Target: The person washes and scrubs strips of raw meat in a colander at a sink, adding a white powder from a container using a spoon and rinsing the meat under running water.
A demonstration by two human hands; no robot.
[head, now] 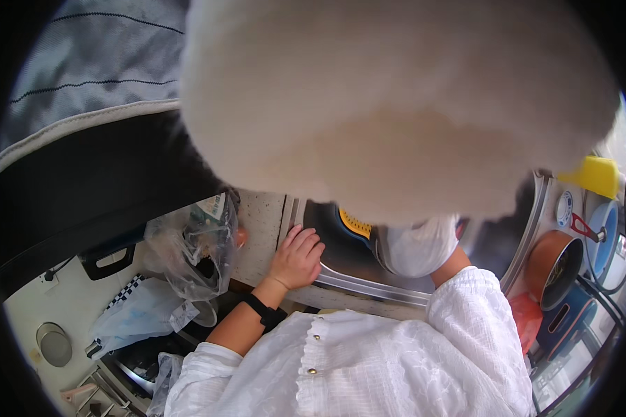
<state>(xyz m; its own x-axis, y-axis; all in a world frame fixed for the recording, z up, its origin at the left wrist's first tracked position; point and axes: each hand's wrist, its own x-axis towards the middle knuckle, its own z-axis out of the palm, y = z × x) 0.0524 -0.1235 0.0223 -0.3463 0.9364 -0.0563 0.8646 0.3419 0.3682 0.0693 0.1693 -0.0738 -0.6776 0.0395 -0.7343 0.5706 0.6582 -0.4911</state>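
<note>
My left hand [297, 258] lies palm down on the near left rim of a steel sink [354, 284], fingers slightly spread and holding nothing. A black band circles that wrist. On the right, my forearm [448, 266] reaches over the sink and passes behind a whitish rounded object [414, 250], too blurred to name. My right hand itself is hidden there, so its grip does not show. Beside that object, inside the sink, sits a yellow perforated strainer [354, 224] with a blue rim. A large blurred beige fuzzy shape [396, 114] close to the camera covers the upper middle.
Left of the sink, a clear plastic bag [193, 250] with contents stands on the speckled counter [261, 229]. An orange saucepan [545, 266], a blue basin [602, 234] and a yellow object [597, 176] are at the right. A black panel [94, 187] overhangs the left side.
</note>
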